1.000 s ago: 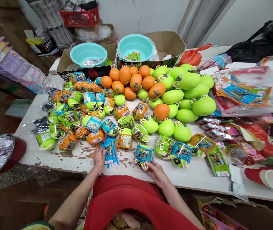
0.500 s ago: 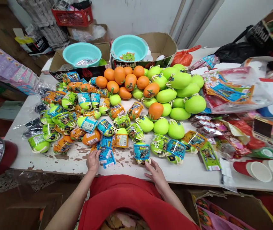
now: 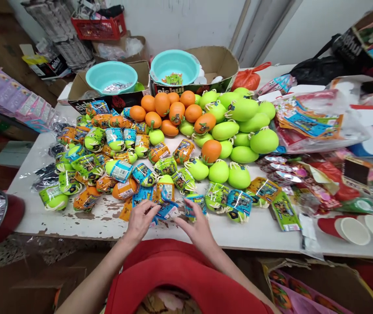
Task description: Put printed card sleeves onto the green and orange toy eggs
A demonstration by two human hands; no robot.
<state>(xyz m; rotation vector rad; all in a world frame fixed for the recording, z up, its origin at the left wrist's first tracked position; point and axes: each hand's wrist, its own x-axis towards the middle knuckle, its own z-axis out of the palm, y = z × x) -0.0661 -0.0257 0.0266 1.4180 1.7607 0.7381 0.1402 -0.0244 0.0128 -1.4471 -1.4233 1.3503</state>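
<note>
Near the front edge of the table, my left hand (image 3: pixel 140 219) pinches a blue printed wrapper (image 3: pixel 167 208), lifted a little above the tabletop. My right hand (image 3: pixel 196 223) is close to the wrapper's right side, thumb and fingers apart, holding nothing that I can see. Just behind its fingers sits a green egg in a blue sleeve (image 3: pixel 195 206), partly hidden. More blue wrappers (image 3: pixel 143 195) and an orange wrapper (image 3: pixel 126 210) lie flat beside my left hand. Wrapped green and orange eggs (image 3: pixel 90 165) are heaped on the left.
Bare green eggs (image 3: pixel 250 113) and orange eggs (image 3: pixel 162 104) are piled at the back middle. Two turquoise basins (image 3: pixel 111 72) rest on cardboard boxes behind. Paper cups (image 3: pixel 354 231) lie at the right, and a red bucket (image 3: pixel 13 216) stands off the left edge.
My left hand has picked up a blue wrapper and moved right with it. My right hand has let go of the blue-sleeved egg and risen leftward towards the wrapper.
</note>
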